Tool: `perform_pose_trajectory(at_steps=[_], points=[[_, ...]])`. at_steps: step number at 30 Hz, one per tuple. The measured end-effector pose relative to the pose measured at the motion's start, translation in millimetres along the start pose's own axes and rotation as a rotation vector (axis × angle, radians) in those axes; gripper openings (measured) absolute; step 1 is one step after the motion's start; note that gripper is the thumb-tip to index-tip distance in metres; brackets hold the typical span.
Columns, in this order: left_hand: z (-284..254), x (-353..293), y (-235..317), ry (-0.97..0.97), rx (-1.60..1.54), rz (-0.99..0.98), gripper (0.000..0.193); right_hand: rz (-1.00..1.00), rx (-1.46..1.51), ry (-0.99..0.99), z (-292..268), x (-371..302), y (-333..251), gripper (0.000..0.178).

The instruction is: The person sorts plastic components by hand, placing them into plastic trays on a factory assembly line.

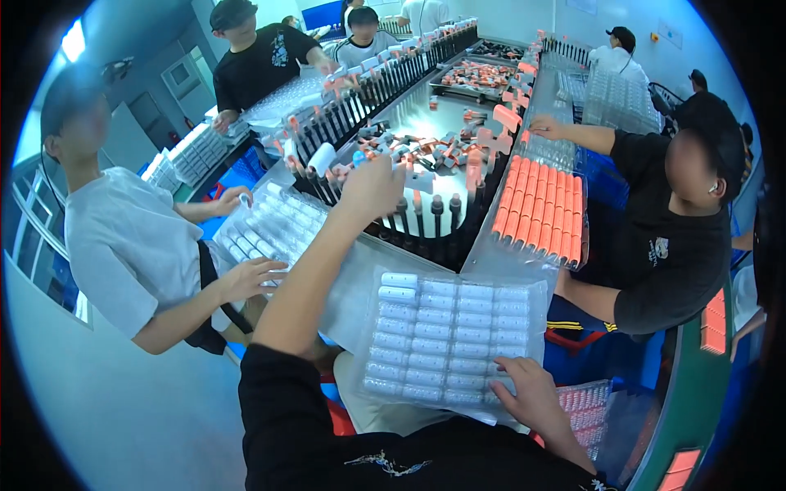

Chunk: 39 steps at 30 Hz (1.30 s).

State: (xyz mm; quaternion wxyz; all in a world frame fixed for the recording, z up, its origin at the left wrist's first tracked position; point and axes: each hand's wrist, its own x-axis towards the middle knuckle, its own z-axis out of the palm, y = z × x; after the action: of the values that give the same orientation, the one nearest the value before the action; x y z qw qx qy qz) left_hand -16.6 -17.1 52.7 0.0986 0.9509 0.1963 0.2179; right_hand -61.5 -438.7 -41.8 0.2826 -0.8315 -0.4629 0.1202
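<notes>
A clear plastic blister tray (370,360) lies in front of me over my lap, with rows of oblong pockets. In its far left corner pockets sit opaque white oblong pieces (399,280). My right hand (530,398) rests on the tray's near right corner, thumb and fingers apart. Stretched forward, my left hand (375,190) is over the near end of the line of black upright holders (422,214). Its fingers are curled, with something blue (359,158) at a fingertip; what they grip is hidden. Beside it, a white cylindrical piece (322,157) stands tilted on a holder.
Many orange, white and dark parts (442,151) are heaped inside the holder loop. A tray of orange pieces (540,209) lies to the right before a person in black (679,245). At left, a person in white (123,237) handles another clear tray (282,214). A green belt (686,401) runs far right.
</notes>
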Motion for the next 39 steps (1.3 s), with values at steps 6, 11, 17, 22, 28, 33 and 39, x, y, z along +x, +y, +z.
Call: perform_pose_trajectory(at_steps=[6, 11, 17, 22, 28, 33, 39], points=[[42.0, 63.7, -16.2, 0.155, 0.429, 0.103, 0.021, -0.051, -0.047, -0.022, 20.9, -5.3, 1.9, 0.036], [80.9, 63.2, -8.0, 0.226, 0.161, -0.162, 0.022, 0.022, -0.058, 0.012, 24.2, -9.7, 9.6, 0.035], [62.7, 20.9, -92.9, 0.176, 0.353, -0.203, 0.030, -0.133, -0.056, -0.039, 27.3, 10.5, -18.8, 0.035], [22.6, -105.1, -51.5, 0.037, -0.032, -0.117, 0.024, -0.260, 0.039, 0.012, 10.3, 61.3, -29.1, 0.027], [13.2, -324.7, -26.9, 0.223, -0.841, -0.590, 0.015, -0.416, 0.091, 0.047, 53.2, 180.9, -31.7, 0.026], [60.0, -499.5, -50.1, 0.174, -1.286, -1.182, 0.024, -0.295, -0.181, -0.201, 117.8, 251.5, -55.4, 0.034], [109.5, -538.4, -64.3, 0.041, -1.185, -1.259, 0.025, -0.220, -0.460, -0.332, 130.7, 270.1, -64.9, 0.027]])
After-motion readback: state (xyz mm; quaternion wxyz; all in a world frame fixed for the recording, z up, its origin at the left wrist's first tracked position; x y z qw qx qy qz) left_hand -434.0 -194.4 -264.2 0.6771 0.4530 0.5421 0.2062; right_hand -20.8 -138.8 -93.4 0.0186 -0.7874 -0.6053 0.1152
